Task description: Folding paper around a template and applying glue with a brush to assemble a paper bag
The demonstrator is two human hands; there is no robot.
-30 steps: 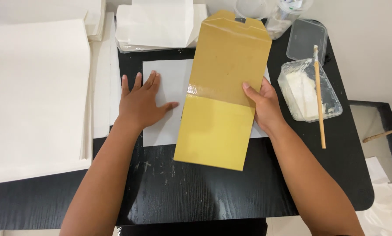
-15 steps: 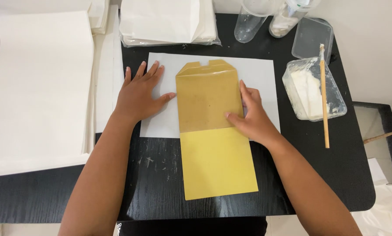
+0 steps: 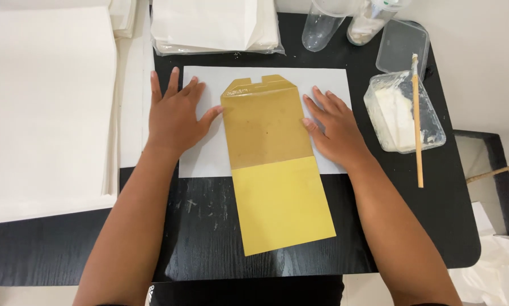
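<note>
I saw the envelope (image 3: pixel 274 164) lying flat and lengthwise on the black table (image 3: pixel 209 226), a little right of its middle. Its far half was a dull brown with a notched flap end; its near half was a brighter yellow and reached almost to the near edge. The far half lay on a white sheet (image 3: pixel 209 161), and the near half lay on bare table.

My left hand (image 3: pixel 175 116) lay flat, palm down, on the sheet just left of the envelope. The fingers were spread and gripped nothing, and the thumb tip touched the envelope's left edge. My right hand (image 3: pixel 334 130) lay flat as well, on the right side of the sheet. Its fingers were apart and closed on nothing, and its thumb side lay against the envelope's right edge. So the envelope sat between both hands, pressed from neither above nor below that I could tell.

To the right stood a clear tub (image 3: pixel 404 110) with white paste in it, and a stick (image 3: pixel 416 119) rested across it, pointing near and far. A clear lid (image 3: pixel 402 48) lay just beyond the tub. At the far edge stood two clear bottles (image 3: pixel 322 25), side by side. Left of them sat a packet of white paper (image 3: pixel 215 25). A broad stack of white sheets (image 3: pixel 45 107) filled the left side, well apart from the envelope.
</note>
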